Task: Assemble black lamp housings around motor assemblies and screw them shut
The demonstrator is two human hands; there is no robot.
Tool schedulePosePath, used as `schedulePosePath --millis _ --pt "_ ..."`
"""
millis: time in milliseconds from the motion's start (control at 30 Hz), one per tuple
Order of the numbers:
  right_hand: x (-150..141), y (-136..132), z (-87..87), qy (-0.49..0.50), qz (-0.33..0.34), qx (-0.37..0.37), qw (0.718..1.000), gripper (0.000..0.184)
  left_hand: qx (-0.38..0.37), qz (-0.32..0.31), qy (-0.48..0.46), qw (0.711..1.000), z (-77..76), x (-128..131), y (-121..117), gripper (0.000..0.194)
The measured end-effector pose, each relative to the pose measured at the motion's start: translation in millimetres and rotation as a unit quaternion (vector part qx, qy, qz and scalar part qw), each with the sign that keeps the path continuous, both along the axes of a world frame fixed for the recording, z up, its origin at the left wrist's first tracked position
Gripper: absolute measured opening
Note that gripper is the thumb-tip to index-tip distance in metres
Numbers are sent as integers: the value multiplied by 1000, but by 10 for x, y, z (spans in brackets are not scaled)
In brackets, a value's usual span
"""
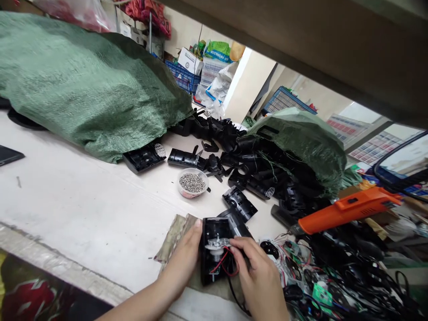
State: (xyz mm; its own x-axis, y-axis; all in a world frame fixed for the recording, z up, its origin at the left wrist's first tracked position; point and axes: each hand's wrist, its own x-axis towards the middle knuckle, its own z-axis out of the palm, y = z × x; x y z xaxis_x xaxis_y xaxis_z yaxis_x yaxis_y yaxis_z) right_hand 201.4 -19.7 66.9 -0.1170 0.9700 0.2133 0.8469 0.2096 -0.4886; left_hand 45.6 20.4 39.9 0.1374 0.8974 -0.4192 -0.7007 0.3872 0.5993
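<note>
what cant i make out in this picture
All in the head view:
- most of the left hand's fingers: behind the black housing
- right end of the clear part: covered by the right hand's fingertips
- inside of the large green sack: hidden by its fabric
- rest of the flat dark object: cut off by left edge

White table (100, 200), green sack (93, 84), screw tub (192, 183)
</note>
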Motion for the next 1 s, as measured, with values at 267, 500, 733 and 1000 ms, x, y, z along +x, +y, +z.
schedulePosePath --millis 267,500,733,1000 --pt "-115 18 -18 -20 5 21 1000 17 205 -130 259 935 66 -362 9 86" --pt "-44 98 69 -15 24 -39 999 18 319 -348 544 693 31 -433 -18 125" --pt "36 114 112 -64 64 -34 995 13 352 -288 568 686 -85 -399 -18 120" --pt "-52 265 0 -195 125 32 972 15 376 -287 574 668 -191 -405 -22 133"
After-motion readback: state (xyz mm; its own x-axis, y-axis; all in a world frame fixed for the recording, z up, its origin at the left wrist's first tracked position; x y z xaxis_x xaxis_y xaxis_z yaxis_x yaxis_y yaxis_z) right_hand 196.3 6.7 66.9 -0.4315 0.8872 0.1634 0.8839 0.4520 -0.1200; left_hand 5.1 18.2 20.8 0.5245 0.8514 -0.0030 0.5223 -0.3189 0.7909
